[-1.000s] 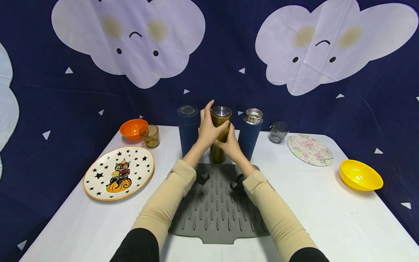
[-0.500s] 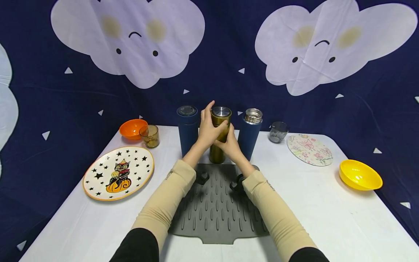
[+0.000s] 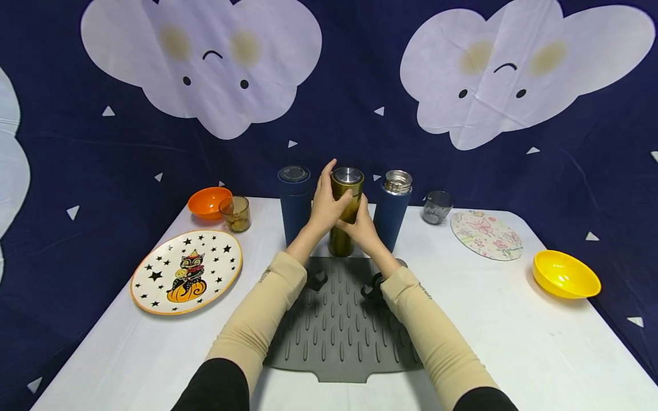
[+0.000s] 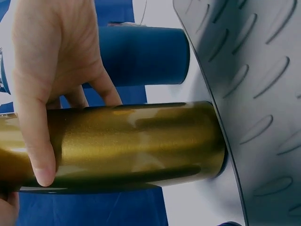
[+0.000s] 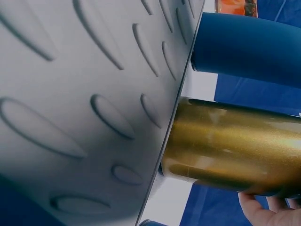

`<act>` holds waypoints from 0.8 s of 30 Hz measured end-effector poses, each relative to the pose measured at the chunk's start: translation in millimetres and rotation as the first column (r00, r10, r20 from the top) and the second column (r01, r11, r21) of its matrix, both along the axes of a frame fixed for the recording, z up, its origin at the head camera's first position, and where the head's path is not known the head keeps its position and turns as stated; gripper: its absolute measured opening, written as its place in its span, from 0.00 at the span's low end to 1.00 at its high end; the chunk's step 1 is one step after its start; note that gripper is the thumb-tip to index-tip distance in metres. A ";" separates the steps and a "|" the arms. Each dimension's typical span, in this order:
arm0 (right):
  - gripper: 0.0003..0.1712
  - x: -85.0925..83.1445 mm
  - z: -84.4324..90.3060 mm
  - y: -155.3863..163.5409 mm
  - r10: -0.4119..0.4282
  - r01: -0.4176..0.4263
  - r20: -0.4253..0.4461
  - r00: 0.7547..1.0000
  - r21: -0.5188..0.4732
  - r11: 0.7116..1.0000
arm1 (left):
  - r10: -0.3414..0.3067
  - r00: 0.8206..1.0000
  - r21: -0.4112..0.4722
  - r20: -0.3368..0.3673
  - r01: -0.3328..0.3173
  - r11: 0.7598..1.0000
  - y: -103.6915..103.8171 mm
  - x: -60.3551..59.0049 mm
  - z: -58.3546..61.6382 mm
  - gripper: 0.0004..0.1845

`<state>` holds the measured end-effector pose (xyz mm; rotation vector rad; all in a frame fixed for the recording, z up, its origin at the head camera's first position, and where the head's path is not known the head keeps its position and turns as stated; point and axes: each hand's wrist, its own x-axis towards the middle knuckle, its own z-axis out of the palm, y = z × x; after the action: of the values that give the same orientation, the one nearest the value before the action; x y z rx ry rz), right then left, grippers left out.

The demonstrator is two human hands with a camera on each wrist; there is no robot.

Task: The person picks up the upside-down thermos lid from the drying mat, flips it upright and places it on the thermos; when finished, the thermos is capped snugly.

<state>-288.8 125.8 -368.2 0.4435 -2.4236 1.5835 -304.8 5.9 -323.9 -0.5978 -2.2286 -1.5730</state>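
Observation:
A gold thermos bottle (image 3: 339, 242) stands upright at the far edge of a grey ridged mat (image 3: 341, 319). My left hand (image 3: 324, 205) grips its silver-topped lid (image 3: 348, 178), thumb across the front and index finger raised along the left side. Lower down, my right hand (image 3: 364, 228) holds the body, its thumb (image 4: 40, 155) laid across the gold surface in the left wrist view. Fingertips of the right hand (image 5: 275, 212) show under the bottle in the right wrist view. Most left-hand fingers are hidden behind the lid.
A lidded blue bottle (image 3: 295, 200) stands left, a lidless blue bottle (image 3: 392, 220) right. Farther left are an orange bowl (image 3: 205, 202), amber glass (image 3: 236, 214) and cat plate (image 3: 216, 279); right, a grey glass (image 3: 437, 208), patterned disc (image 3: 485, 235) and yellow bowl (image 3: 565, 274).
My left thumb has shifted left across the lid, and the raised index finger has dropped slightly. The gold bottle and my right hand stay in place.

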 end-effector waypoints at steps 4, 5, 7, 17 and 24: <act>0.53 -0.3 -0.1 -0.3 -0.005 0.005 0.011 1.000 -0.003 1.000 | -0.026 1.000 0.004 0.005 0.026 1.000 -0.9 -0.4 -0.3 0.40; 0.52 -0.2 0.0 -0.4 -0.007 0.007 0.012 1.000 -0.006 1.000 | -0.020 1.000 0.000 0.007 0.020 1.000 -0.6 -0.1 0.0 0.40; 0.52 3.6 4.0 -1.0 -0.001 0.001 0.017 1.000 -0.009 1.000 | 0.002 1.000 -0.007 0.009 -0.002 1.000 0.2 0.5 0.6 0.42; 0.52 25.3 28.7 -5.7 0.025 -0.024 0.054 0.998 -0.030 0.999 | 0.024 0.996 -0.018 -0.081 -0.026 1.000 -1.3 -3.6 0.2 0.42; 0.52 27.8 31.8 -5.6 0.037 -0.035 0.062 0.997 -0.025 0.999 | 0.033 0.990 -0.025 -0.139 -0.036 0.999 -3.5 -4.8 -1.0 0.36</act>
<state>-260.9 120.3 -336.4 0.4424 -2.4534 1.6632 -309.5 2.4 -324.9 -0.6522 -2.1489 -1.4407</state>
